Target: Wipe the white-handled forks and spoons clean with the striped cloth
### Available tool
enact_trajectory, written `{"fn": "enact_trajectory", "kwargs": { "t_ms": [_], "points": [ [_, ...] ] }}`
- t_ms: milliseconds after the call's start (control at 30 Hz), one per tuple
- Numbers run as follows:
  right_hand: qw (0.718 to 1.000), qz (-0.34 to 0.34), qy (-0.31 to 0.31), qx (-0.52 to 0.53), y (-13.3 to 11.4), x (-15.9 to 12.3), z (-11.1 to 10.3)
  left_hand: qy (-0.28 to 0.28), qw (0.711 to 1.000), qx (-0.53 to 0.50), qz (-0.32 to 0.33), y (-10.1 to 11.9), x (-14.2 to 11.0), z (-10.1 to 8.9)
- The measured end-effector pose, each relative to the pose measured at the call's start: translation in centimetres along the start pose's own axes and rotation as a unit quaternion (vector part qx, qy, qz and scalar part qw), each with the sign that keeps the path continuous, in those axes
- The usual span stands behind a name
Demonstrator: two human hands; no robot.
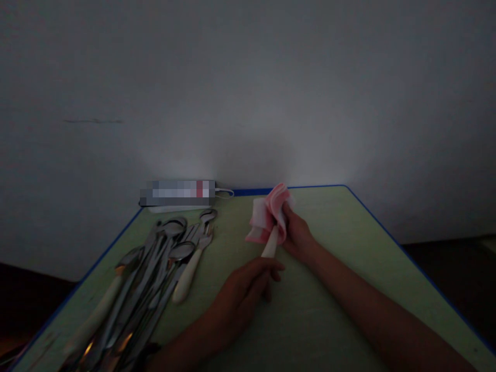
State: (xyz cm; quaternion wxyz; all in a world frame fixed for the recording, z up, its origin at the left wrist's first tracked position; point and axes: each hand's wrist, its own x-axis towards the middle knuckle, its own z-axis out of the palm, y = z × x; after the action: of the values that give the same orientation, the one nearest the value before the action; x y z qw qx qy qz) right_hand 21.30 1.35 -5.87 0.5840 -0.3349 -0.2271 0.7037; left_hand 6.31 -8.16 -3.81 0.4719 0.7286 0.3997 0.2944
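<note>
My left hand (244, 292) is closed round the lower end of a white-handled piece of cutlery (270, 249), which points away from me over the green table (349, 248). My right hand (296, 232) grips a pink and white cloth (269, 214) that is wrapped round the upper end of that cutlery, hiding its head. Both forearms reach in from the bottom of the view.
A pile of several metal spoons and white-handled cutlery (155, 274) lies on the table's left side. A flat box (178, 196) sits at the far edge against the grey wall. The table has a blue rim (387, 232). The light is dim.
</note>
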Motion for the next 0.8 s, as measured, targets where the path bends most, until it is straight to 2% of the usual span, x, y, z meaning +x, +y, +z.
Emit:
{"fn": "enact_trajectory", "kwargs": {
  "t_ms": [167, 333, 467, 600, 800],
  "points": [
    [0.995, 0.068, -0.074, -0.005, -0.1, 0.1, -0.4, 0.025, 0.999, 0.025, -0.007, -0.6, 0.4, 0.3],
    [0.984, 0.076, -0.143, -0.074, -0.1, -0.7, -0.5, 0.042, 0.999, 0.027, -0.016, -0.3, 0.4, 0.1],
    [0.988, 0.064, -0.135, -0.05, -0.1, -0.5, -0.6, 0.05, 0.998, -0.018, -0.016, -0.1, 0.3, 0.2],
    [0.993, 0.058, -0.102, 0.008, -0.1, 0.2, -0.8, 0.079, 0.993, -0.077, -0.047, 0.2, 0.4, 0.1],
    [0.994, 0.062, -0.095, 0.003, -0.1, -0.1, -0.6, 0.035, 0.995, 0.031, -0.09, 0.5, 0.8, -0.2]
  ]
}}
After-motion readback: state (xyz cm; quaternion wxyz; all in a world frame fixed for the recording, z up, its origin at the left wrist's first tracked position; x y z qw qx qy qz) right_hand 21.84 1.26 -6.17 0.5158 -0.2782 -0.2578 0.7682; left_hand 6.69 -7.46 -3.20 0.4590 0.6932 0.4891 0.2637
